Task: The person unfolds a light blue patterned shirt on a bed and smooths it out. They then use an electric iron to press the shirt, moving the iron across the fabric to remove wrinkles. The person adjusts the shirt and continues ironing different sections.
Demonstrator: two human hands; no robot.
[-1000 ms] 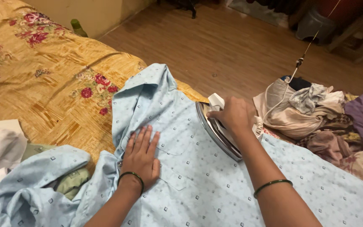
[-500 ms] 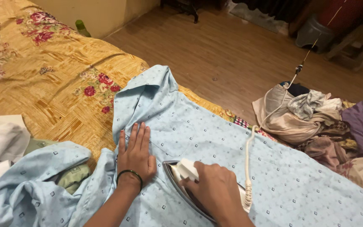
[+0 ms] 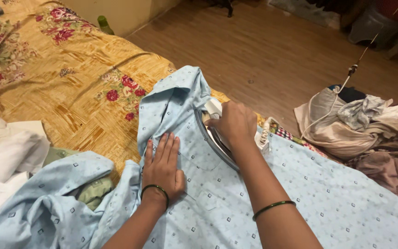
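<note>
Iron [image 3: 217,138] mostly hidden under gripping right hand [image 3: 233,123]; left hand [image 3: 163,167] spread flat on shirt [image 3: 300,193].

Between the left hand [image 3: 163,168] and the right hand [image 3: 234,123] there is only a narrow strip of flat light blue shirt [image 3: 300,193], and the iron [image 3: 215,136] closes it at the far end. Left of the left hand, bunched shirt folds [image 3: 38,203] and white cloth [image 3: 5,157] block the way. Right of the right hand, the white cord [image 3: 328,108] and the clothes pile [image 3: 360,124] stand. Beyond both hands, the floral bedspread [image 3: 70,78] lies open.
</note>
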